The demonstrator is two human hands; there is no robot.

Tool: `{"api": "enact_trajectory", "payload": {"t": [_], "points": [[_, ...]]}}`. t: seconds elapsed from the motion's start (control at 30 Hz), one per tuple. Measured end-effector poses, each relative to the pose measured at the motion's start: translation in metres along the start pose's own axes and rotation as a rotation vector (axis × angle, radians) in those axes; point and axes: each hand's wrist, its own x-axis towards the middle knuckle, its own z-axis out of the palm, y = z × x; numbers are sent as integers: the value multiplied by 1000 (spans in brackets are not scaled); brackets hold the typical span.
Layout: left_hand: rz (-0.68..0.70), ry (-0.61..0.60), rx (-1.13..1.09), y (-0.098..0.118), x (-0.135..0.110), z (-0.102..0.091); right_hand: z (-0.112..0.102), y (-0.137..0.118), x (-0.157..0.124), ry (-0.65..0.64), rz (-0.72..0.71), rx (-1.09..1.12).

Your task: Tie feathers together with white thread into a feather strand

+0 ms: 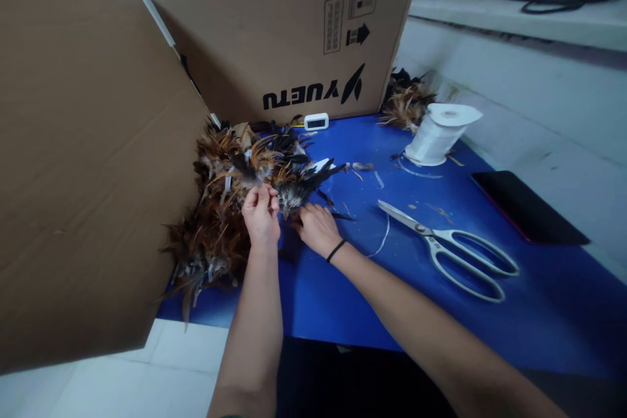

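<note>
A heap of brown and black feathers [223,225] lies on the blue tabletop, partly tied in bunches with white strips. My left hand [262,212] is at the heap's near side, its thumb and fingers pinched on a dark feather [246,170] that points up and left. Just to the right, my right hand [317,228] rests low by the table, fingers curled down at the edge of the heap. Whatever its fingertips hold is hidden. Black feathers with a grey, fluffy base [294,196] lie between and beyond both hands.
Large cardboard boxes [294,26] stand behind and at the left. Rightward lie open scissors [441,241], a white ribbon spool [438,137] and a dark flat phone-like slab [529,206]. A small white digital display [316,122] and another feather bunch [406,101] sit farther back.
</note>
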Motion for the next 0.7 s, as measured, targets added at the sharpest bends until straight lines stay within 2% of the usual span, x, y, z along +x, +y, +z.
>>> {"api": "enact_trajectory", "payload": {"t": [0.1,0.2,0.3,0.37,0.4,0.57,0.7], "points": [[-37,9,19,-4,3,-3,-2,-1,2,-45,24,89],[-91,-17,40,-8,4,-5,-10,11,1,-70,28,197],[-165,-61,95,-13,2,-4,-23,29,-4,-57,83,568],[-207,-102,161,-17,-1,-3,-33,38,-9,-1,111,804],[-218,-130,205,-18,-2,-1,-38,41,-12,46,111,845],[-172,-236,504,-29,-10,3,-57,40,-22,296,-18,616],[-120,-347,707,-37,-13,2,-58,37,-24,376,-131,452]]}}
